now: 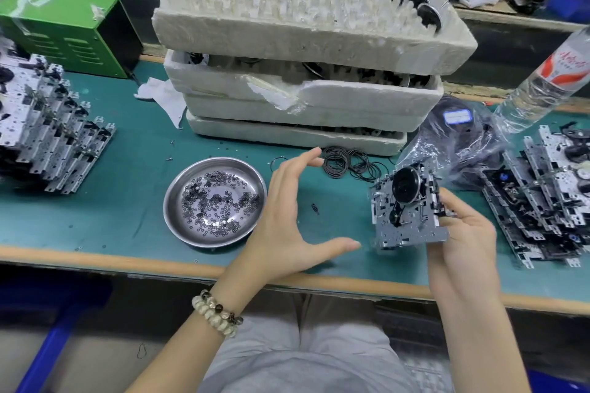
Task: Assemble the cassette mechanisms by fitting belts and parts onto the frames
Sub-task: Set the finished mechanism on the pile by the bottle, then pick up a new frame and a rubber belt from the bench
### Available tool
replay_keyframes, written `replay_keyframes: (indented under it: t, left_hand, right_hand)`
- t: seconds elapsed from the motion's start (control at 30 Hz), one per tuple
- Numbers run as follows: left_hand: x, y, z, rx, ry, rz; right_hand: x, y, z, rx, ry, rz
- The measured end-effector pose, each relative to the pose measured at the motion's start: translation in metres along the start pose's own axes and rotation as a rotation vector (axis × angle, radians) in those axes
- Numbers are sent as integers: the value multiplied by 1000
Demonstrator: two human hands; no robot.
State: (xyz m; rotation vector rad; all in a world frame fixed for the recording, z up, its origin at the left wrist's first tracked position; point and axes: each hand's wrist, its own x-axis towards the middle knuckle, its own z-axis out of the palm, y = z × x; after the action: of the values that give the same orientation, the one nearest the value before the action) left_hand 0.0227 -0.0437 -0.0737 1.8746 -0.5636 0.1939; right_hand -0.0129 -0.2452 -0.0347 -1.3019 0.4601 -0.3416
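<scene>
I log the right hand [463,233] gripping the cassette mechanism frame [412,217] upright above the workbench's [127,201] front edge, while the left hand [293,217], spread wide and holding nothing, is nearer the rubber belts [348,164], which lie just beyond its fingertips, toward the foam trays [287,124].

L hand [287,210] mid-air, fingers spread w/ thumb out; R hand [463,233] w/ fingers curled round frame [412,220].

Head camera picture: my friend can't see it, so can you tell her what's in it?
A person's right hand holds a metal cassette frame above a green table, while the left hand hovers open beside it. Nearby lie a bowl of washers, black belts and stacked foam trays.
</scene>
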Motion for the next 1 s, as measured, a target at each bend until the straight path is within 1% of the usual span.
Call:
replay_keyframes:
  t: [0.1, 0.2, 0.23, 0.3, 0.37, 0.43, 0.57, 0.7, 0.8, 0.9, 1.0]
  left_hand:
    - [-1, -3, -1, -99, 97, 17]
    - [-2, -6, -2, -200, 137, 21]
    - [-2, -6, -2, -209, 139, 25]
    - [-3, -6, -1, -208, 130, 37]
    - [-3, -5, -1, -180, 109, 60]
    - [-3, -3, -1, -123, 75, 80]
    - [-3, -1, 3, -5, 35, 92]
    - [-3, 0, 3, 31, 111, 69]
    - [-3, 0, 3, 36, 196, 72]
    - [-4, 0, 3, 41, 236, 74]
    - [-5, -1, 4, 60, 254, 78]
  right_hand:
    - [-4, 3, -2, 52, 0, 63]
    - [1, 4, -15, -60, -15, 32]
    - [3, 4, -21, -151, -8, -2]
    - [10, 1, -36, -418, 6, -133]
    - [14, -2, -51, -709, -53, -288]
    - [17, -5, -65, -971, -117, -391]
    - [23, -10, -77, -1360, -208, -491]
    - [31, -22, -83, -1741, -279, -601]
    - [33, -26, -82, -1858, -296, -675]
    - [28, -23, -74, -1822, -285, -771]
    - [24, -16, -66, -1779, -269, -821]
